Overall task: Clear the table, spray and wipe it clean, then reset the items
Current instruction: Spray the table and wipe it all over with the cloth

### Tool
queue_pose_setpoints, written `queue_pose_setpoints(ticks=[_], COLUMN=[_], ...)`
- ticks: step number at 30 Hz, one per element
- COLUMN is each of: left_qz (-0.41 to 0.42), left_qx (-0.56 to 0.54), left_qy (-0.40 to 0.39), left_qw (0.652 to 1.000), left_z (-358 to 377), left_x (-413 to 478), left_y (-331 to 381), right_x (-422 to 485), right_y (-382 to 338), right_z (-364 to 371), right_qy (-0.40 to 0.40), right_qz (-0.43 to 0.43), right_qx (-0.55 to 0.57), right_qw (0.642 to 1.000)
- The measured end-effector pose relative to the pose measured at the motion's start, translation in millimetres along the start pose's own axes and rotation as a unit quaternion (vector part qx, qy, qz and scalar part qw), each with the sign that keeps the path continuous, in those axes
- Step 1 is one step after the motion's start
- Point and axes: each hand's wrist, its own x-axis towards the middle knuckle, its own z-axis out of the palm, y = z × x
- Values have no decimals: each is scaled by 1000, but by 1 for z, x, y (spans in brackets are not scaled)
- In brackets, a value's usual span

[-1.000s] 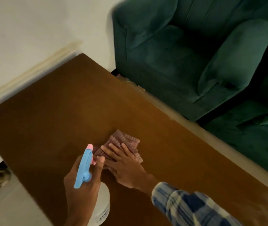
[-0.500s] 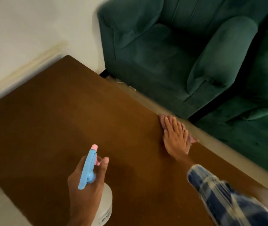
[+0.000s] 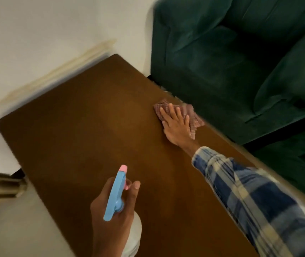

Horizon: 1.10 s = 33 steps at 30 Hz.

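Right hand [image 3: 176, 125]: arm stretched forward over the table, palm down, fingers straight and slightly spread, pressing flat on the cloth.
Cloth [image 3: 193, 117]: under the right palm and fingers, at the table's far right edge; a crumpled pink-brown checked weave, its corners poking out past the fingertips.
Left hand [image 3: 111, 210]: low in the view, fingers curled round the spray bottle's neck, one finger raised beside the pink trigger.
Spray bottle [image 3: 115, 193]: blue head, pink nozzle tip, rounded white body below the hand; well apart from the cloth.
Sleeve [image 3: 250, 197]: blue-and-cream plaid.
Table [image 3: 83, 136]: smooth brown wood, rectangular.
Armchair [image 3: 222, 62]: dark green, plush, just beside the table's edge.
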Motion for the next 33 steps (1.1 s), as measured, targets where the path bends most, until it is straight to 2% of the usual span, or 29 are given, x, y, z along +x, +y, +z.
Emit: queue_pose_setpoints(ticks=[4,10,13,18,24,29,33], left_qz=[-72,-126,-146,-175,-190,-162,-180], left_qx=[21,31,29,83,72,71,70], left_qy=[56,78,92,102,93,109,125], left_qw=[996,988,985,976,975,978,973], left_z=[-27,-66,-80,-99,-115,-150,-181], left_x=[-5,-39,-66,-120,-167,-188,-205], left_y=[3,12,13,5,3,8,6], right_x=[-26,-99,-126,-142,-157,-203,-275], right_y=[-53,-35,-31,-63,-94,-159,-148], right_z=[30,51,58,73,80,122,138], right_qy=[-39,-103,-110,-119,-128,-141,-150], right_qz=[-138,-304,-308,-255,-204,-306,-386], right_qx=[-34,-94,-95,-58,-75,-97,-145], right_qw=[989,943,940,958,968,936,899])
